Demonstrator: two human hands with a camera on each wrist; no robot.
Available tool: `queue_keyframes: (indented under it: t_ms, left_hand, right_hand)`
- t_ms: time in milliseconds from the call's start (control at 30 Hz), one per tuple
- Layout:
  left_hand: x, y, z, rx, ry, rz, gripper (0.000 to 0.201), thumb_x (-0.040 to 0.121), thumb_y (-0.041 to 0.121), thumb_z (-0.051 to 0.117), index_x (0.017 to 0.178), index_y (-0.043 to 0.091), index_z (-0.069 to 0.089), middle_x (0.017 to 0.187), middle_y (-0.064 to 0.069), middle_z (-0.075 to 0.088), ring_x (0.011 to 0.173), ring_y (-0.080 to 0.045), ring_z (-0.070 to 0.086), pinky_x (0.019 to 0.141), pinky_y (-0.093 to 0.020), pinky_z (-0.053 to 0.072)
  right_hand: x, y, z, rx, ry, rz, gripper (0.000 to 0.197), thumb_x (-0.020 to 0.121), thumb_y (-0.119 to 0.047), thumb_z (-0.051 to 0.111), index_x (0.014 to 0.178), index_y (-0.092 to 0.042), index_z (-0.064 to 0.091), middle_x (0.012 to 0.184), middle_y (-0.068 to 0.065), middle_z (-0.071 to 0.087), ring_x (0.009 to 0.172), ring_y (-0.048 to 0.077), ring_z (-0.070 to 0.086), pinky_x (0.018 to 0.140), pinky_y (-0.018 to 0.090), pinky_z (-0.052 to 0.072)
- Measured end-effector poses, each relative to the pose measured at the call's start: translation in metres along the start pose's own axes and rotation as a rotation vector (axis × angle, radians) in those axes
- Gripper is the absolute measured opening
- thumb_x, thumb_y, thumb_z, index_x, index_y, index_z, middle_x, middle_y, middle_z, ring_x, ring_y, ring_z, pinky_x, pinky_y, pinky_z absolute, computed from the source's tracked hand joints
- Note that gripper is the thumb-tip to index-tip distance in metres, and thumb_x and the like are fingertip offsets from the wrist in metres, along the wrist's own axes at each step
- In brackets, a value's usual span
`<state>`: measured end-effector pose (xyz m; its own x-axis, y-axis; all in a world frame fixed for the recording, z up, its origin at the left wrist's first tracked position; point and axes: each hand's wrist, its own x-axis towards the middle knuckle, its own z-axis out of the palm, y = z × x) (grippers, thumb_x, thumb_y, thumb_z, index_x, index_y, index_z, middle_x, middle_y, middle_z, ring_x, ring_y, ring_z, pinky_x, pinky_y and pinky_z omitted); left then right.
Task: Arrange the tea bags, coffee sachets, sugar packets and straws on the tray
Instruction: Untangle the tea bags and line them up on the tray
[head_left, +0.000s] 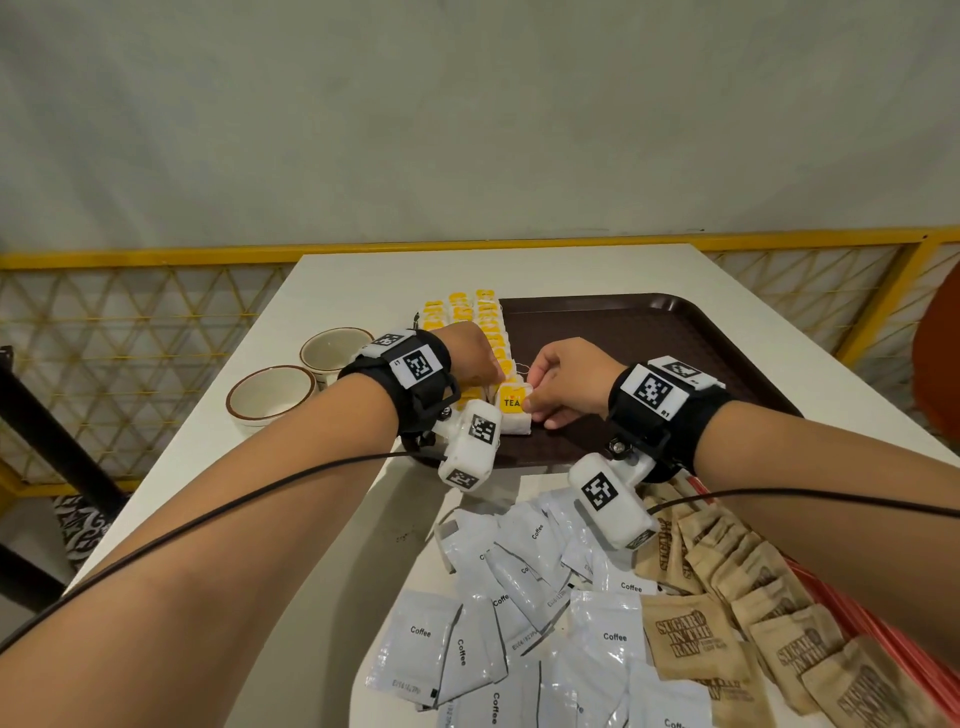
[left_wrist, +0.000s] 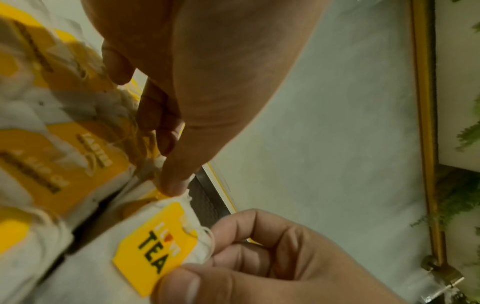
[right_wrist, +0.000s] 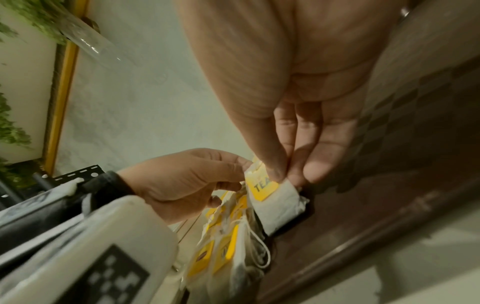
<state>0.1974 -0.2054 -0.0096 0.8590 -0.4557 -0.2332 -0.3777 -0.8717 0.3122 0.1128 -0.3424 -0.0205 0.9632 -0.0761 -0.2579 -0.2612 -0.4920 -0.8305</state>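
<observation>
1. Two cups (head_left: 291, 379) stand on the worktop (head_left: 322, 291) to the left, clear of the tray (head_left: 649, 332), likely parked out of the sorting area; no writing shows on them.
2. The tea bags (head_left: 485, 322) lie in overlapping rows along the tray's left edge, tags up, so each yellow label shows; most of the print is too blurred to read.
3. The left hand (head_left: 470, 356) rests its fingertips (left_wrist: 172, 185) on the end of that row, apparently steadying it; it presses with curled fingers, and I cannot tell whether it pinches anything.
4. The right hand (head_left: 563, 382) pinches the nearest tea bag (head_left: 514, 410) by its top corner between thumb and fingers, lowering it at the near end of the row on the tray; its tag (left_wrist: 155, 248) reads "TEA".
5. The coffee sachets (head_left: 519, 613) lie in a loose heap on the worktop nearer the person, not yet sorted; each white pack reads "Coffee".
6. The sugar packets (head_left: 727, 613), brown paper, lie fanned just right of them, reading "SUGAR IN THE RAW".
7. Red straws (head_left: 883, 639) lie partly under the sugar.
</observation>
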Motion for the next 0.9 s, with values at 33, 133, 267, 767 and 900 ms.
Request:
queue_keyframes:
  t_ms: [33, 133, 267, 767, 900]
  left_hand:
    - [-0.0008, 0.0004, 0.0004, 0.023, 0.007, 0.002, 0.031, 0.092, 0.031, 0.059, 0.111, 0.007, 0.069, 0.105, -0.008, 0.065, 0.093, -0.020, 0.058, 0.081, -0.030, 0.047]
    - [0.0002, -0.0002, 0.0002, 0.039, 0.030, -0.001, 0.031, 0.092, 0.030, 0.058, 0.110, 0.007, 0.069, 0.104, -0.007, 0.065, 0.091, -0.018, 0.056, 0.087, -0.032, 0.049]
    - [0.0026, -0.0019, -0.0006, 0.015, 0.056, -0.015, 0.028, 0.089, 0.028, 0.060, 0.105, 0.008, 0.071, 0.099, -0.002, 0.065, 0.089, -0.018, 0.060, 0.090, -0.035, 0.052]
    - [0.0037, -0.0013, -0.0008, 0.053, 0.074, -0.034, 0.032, 0.082, 0.035, 0.071, 0.103, 0.011, 0.071, 0.106, -0.005, 0.070, 0.100, -0.021, 0.064, 0.092, -0.038, 0.053]
    - [0.0032, -0.0045, -0.0063, -0.024, 0.110, -0.006, 0.025, 0.084, 0.028, 0.069, 0.102, 0.011, 0.072, 0.108, -0.004, 0.069, 0.103, -0.021, 0.062, 0.093, -0.038, 0.052]
  right_hand:
    - [0.0002, -0.0001, 0.0005, 0.000, 0.002, 0.000, 0.021, 0.082, 0.007, 0.069, 0.087, -0.008, 0.054, 0.074, 0.013, 0.065, 0.063, 0.018, 0.066, 0.057, 0.028, 0.058]
    - [0.0022, -0.0009, 0.0040, -0.012, 0.001, -0.004, 0.021, 0.082, 0.007, 0.068, 0.086, -0.008, 0.054, 0.074, 0.013, 0.064, 0.062, 0.018, 0.066, 0.059, 0.029, 0.058]
    - [0.0041, -0.0023, 0.0070, -0.035, 0.019, -0.014, 0.021, 0.082, 0.005, 0.069, 0.084, -0.008, 0.054, 0.075, 0.011, 0.064, 0.065, 0.019, 0.066, 0.063, 0.032, 0.059]
    - [0.0022, 0.0063, 0.0077, 0.037, 0.023, -0.027, 0.020, 0.080, 0.009, 0.070, 0.075, -0.005, 0.057, 0.069, 0.011, 0.064, 0.063, 0.020, 0.067, 0.066, 0.029, 0.060]
    - [0.0015, 0.0061, 0.0031, 0.019, 0.041, -0.038, 0.017, 0.082, 0.005, 0.070, 0.075, -0.005, 0.058, 0.073, 0.012, 0.065, 0.068, 0.020, 0.067, 0.069, 0.030, 0.060]
